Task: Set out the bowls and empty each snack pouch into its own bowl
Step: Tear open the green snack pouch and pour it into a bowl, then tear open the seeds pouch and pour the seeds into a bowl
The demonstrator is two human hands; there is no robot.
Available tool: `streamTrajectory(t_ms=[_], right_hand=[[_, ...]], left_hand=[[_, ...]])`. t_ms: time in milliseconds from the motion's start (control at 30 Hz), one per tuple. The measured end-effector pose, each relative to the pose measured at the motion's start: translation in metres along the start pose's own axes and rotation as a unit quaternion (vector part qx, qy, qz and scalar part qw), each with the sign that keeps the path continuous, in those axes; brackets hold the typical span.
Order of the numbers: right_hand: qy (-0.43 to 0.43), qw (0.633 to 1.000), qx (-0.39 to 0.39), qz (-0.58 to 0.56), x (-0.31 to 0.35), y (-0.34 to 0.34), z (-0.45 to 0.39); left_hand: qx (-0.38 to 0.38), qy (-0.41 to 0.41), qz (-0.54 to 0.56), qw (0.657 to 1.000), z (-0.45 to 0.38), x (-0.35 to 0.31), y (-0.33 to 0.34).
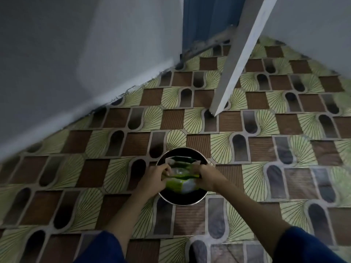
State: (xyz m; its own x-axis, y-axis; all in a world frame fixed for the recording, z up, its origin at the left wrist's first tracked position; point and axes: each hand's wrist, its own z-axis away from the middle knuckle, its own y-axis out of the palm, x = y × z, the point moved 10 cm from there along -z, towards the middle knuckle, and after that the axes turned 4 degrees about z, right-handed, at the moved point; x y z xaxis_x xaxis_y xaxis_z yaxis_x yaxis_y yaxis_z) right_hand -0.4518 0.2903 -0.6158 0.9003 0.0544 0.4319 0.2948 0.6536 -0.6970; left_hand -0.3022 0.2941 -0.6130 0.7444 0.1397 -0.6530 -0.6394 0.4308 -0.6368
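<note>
1. We grip a green and white snack pouch [180,179] with both hands, directly above a round metal bowl [182,201] that sits on the patterned floor [256,149].
2. Our left hand [154,180] pinches the pouch's left edge, fingers curled round it.
3. Our right hand [208,176] grips the right edge in the same curled way, so the pouch stretches between the two grips.
4. The pouch looks crinkled and shiny: bright green along its near side, a white patch toward the right grip, and a dark green top edge on the far side of our fingers.
5. The bowl has a thin bright rim and a dark inside; what it holds we cannot tell.
6. Beyond the grips, a white slanted post [241,59] meets the floor.
</note>
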Motion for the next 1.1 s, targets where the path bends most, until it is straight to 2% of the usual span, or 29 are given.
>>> streamTrajectory(t_ms=[167, 233, 367, 567, 733, 933, 1100], right_hand=[[0.021, 0.999, -0.009, 0.027, 0.021, -0.027, 0.019], [0.023, 0.998, -0.015, 0.049, 0.045, -0.058, 0.043], [0.018, 0.996, 0.007, 0.092, 0.106, -0.140, 0.106], [-0.066, 0.984, 0.001, 0.167, 0.242, -0.294, 0.218], [-0.161, 0.966, -0.054, 0.196, 0.370, -0.407, 0.275], [-0.223, 0.955, -0.082, 0.179, 0.494, -0.474, 0.284], [-0.264, 0.938, -0.086, 0.205, 0.588, -0.484, 0.253]], left_hand=[[0.061, -0.023, -0.112, 0.992, 0.016, -0.012, -0.014], [0.090, -0.019, -0.161, 0.983, 0.035, -0.044, -0.040], [0.098, -0.014, -0.223, 0.970, 0.086, -0.137, -0.126], [0.054, -0.007, -0.258, 0.965, 0.182, -0.286, -0.287], [-0.068, -0.016, -0.270, 0.960, 0.247, -0.361, -0.423], [-0.180, -0.072, -0.258, 0.946, 0.303, -0.351, -0.555], [-0.208, -0.136, -0.281, 0.927, 0.320, -0.300, -0.640]])
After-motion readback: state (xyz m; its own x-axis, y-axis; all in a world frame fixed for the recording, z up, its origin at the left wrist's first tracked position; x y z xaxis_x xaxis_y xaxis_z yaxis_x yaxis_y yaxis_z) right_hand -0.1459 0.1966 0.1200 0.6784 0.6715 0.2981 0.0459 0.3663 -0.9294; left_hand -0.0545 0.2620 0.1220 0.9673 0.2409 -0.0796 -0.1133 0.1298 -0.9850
